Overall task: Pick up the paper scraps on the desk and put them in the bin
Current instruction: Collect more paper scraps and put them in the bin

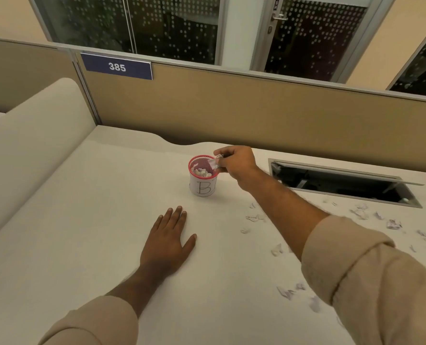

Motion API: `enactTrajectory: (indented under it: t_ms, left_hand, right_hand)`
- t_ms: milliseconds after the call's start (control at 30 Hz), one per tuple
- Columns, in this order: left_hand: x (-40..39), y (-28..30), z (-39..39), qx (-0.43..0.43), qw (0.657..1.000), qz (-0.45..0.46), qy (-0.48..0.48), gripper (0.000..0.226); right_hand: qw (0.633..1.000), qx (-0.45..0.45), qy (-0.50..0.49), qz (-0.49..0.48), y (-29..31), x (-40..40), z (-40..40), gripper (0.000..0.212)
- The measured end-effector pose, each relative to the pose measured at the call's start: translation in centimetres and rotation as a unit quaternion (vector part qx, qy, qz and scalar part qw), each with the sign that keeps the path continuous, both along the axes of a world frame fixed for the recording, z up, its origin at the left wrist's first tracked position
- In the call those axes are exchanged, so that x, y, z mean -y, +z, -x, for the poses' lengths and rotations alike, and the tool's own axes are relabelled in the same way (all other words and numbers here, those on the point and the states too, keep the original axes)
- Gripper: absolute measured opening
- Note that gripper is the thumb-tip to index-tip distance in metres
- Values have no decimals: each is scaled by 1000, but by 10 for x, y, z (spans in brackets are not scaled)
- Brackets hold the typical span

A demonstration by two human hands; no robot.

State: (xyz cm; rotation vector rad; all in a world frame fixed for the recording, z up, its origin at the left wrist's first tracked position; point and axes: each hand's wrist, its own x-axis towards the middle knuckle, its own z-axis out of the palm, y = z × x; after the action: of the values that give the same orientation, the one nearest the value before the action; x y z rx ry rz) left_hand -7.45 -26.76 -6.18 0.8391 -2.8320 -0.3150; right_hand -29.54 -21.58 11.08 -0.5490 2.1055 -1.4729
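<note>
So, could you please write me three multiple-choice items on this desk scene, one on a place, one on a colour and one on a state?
1. Where do most loose paper scraps lie, relative to the bin?
A. to its right
B. to its left
C. behind it

2. What colour is the bin's rim?
A. blue
B. red
C. green

3. How is the left hand?
A. gripping the bin
B. pinching a scrap
C. flat on the desk

Answers: 1 A, scraps dot the desk's right side; 2 B, a red ring tops it; 3 C, straight fingers rest on the desk, while the right hand pinches a scrap over the bin.
</note>
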Motion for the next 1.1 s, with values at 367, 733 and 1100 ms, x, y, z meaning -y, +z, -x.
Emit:
enactTrajectory:
  t_ms: [367,733,1100]
  left_hand:
    - [2,-4,-1,-5,1000,5,1,74]
    - [4,-5,0,5,1000,7,2,75]
    - [2,-3,0,0,1000,7,-2,75]
  right_hand:
    - [995,-72,16,-75,-15,16,8,39]
    - [997,-69,-20,-3,-13,-18,3,36]
    - [986,-58,-143,-67,-67,-124,27,24]
